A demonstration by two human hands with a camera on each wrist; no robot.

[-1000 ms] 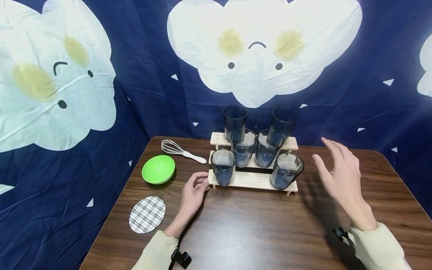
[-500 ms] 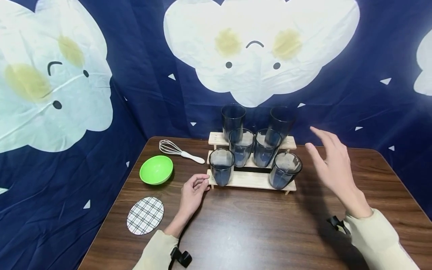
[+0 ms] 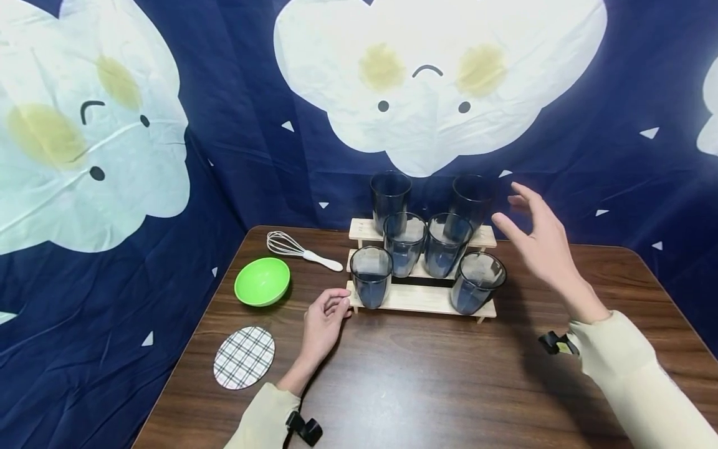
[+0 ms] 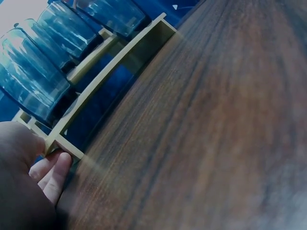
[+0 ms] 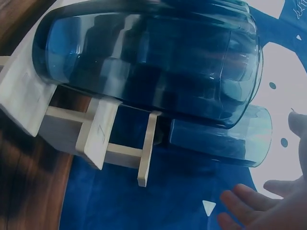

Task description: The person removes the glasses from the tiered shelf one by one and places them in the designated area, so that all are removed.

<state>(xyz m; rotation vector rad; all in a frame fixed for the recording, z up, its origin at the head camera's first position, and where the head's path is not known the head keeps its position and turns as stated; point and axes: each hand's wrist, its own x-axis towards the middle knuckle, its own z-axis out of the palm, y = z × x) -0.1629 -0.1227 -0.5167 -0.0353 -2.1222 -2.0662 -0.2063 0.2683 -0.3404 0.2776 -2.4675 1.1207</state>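
A three-tier wooden rack [image 3: 417, 299] carries several dark blue-grey glasses, two on each step. My left hand [image 3: 322, 321] pinches the rack's front left end. In the left wrist view, the left thumb lies at the board and the fingers [image 4: 57, 175] curl in by its leg. The front left glass [image 3: 371, 277] stands just beside that hand. My right hand [image 3: 541, 249] hovers in the air with fingers spread, right of the back right glass [image 3: 471, 196]. The right wrist view shows a gap between those fingers and that glass [image 5: 225, 136]. The front right glass [image 5: 148, 62] looms closest there.
Left of the rack lie a white whisk [image 3: 303, 251], a green bowl [image 3: 262, 282] and a round checked coaster [image 3: 244, 358] on the brown wooden table [image 3: 426, 386]. A navy curtain [image 3: 241, 125] with cloud faces hangs right behind the rack.
My right hand has moved forward and to the left, closer to the back right glass, its fingers bending slightly. The left hand keeps its hold on the rack, and the glasses stay put.
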